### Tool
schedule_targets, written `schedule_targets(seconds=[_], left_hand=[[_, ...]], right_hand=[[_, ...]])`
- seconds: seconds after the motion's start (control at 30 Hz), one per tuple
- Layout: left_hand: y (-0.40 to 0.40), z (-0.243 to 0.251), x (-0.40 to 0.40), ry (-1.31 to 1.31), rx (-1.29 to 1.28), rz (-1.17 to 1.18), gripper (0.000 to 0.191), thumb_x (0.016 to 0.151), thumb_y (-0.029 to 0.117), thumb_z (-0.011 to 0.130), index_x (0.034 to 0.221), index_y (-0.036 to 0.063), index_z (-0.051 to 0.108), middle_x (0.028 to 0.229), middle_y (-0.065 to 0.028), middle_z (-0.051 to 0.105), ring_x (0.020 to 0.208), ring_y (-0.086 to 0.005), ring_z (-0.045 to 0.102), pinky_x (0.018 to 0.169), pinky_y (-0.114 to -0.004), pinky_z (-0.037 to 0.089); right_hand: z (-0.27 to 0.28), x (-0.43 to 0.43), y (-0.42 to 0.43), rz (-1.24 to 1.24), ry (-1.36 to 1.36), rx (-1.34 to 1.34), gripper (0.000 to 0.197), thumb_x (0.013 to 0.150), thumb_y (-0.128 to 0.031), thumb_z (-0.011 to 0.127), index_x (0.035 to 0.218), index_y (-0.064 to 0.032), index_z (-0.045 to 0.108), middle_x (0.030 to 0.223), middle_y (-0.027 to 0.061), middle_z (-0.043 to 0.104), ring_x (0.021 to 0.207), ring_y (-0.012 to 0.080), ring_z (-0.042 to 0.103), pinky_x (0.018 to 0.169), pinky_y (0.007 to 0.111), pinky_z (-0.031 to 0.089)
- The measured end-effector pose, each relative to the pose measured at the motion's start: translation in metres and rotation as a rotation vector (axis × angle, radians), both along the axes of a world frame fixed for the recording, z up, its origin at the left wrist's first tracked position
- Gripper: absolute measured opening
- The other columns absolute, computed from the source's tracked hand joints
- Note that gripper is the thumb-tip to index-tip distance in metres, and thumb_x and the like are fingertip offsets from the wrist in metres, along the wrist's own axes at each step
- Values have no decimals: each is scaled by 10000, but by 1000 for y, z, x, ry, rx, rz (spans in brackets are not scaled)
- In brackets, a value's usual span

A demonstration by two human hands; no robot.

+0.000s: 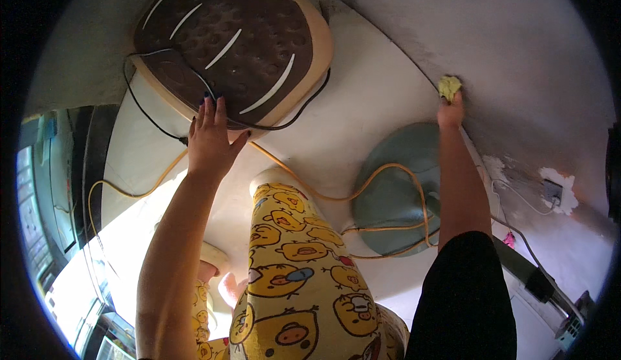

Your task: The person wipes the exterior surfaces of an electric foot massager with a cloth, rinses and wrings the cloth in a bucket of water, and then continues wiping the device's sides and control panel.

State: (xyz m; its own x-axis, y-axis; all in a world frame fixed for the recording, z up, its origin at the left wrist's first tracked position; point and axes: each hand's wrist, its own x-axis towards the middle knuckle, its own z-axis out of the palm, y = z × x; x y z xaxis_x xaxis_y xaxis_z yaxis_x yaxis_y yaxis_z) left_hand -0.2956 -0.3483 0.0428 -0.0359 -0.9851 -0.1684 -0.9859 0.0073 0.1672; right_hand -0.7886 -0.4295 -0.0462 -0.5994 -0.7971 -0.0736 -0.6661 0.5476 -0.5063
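My left hand (209,141) rests with spread fingers on the near edge of a brown and tan foot massager (194,76), beside its black power cord (291,123). The massager has a bumpy top with curved white stripes and a dark panel at its far end. At the right, my outstretched right hand (451,112) grips a crumpled yellow-green cloth (449,87) against the foot of the wall, where it meets the floor. The underside of the cloth is hidden.
The round green base (388,185) of a stand is on the floor, with an orange cord (335,199) looping over it. A wall socket (552,191) with a plugged-in white cable is at the right. My leg in chick-print trousers (301,282) extends between my arms.
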Motion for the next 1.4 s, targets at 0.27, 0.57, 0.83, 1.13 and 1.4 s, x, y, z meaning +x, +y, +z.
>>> schedule_targets(seconds=[0.27,0.57,0.83,1.13,1.4], left_hand=[[-13,-2,-9,-122,2,-37,954,616,539,663,1258,-73,311,1300,-308,287,1237,-373,286,1009,-429,255],[-35,15,-9,-185,142,51,1009,606,517,691,1279,-88,245,1323,-315,225,1252,-378,250,1031,-389,247],[-37,3,-20,-77,34,66,1011,563,500,721,1255,-96,290,1303,-318,270,1246,-385,264,1022,-395,261],[-34,4,-12,-78,91,101,1032,525,495,740,1245,-101,304,1291,-332,277,1237,-397,273,1018,-381,272],[-26,12,7,-110,120,82,1025,574,474,726,1258,-116,242,1304,-348,213,1246,-402,239,1025,-398,267]], right_hand=[[-37,21,2,152,254,464,462,884,-279,437,1280,-63,336,1211,160,456,1080,319,463,882,416,391],[-49,22,-47,-9,-32,451,488,885,-241,438,1310,-71,269,1270,146,387,1142,307,402,921,401,353],[-96,45,-85,465,336,108,593,799,-241,577,1297,-73,302,1150,141,489,1033,276,486,877,377,385],[-34,243,30,1038,297,420,525,812,-137,468,1312,-87,319,1399,201,141,1290,399,94,987,620,25],[-3,235,132,1372,292,77,161,791,-178,550,907,-122,646,1365,22,297,1237,315,267,949,550,289]])
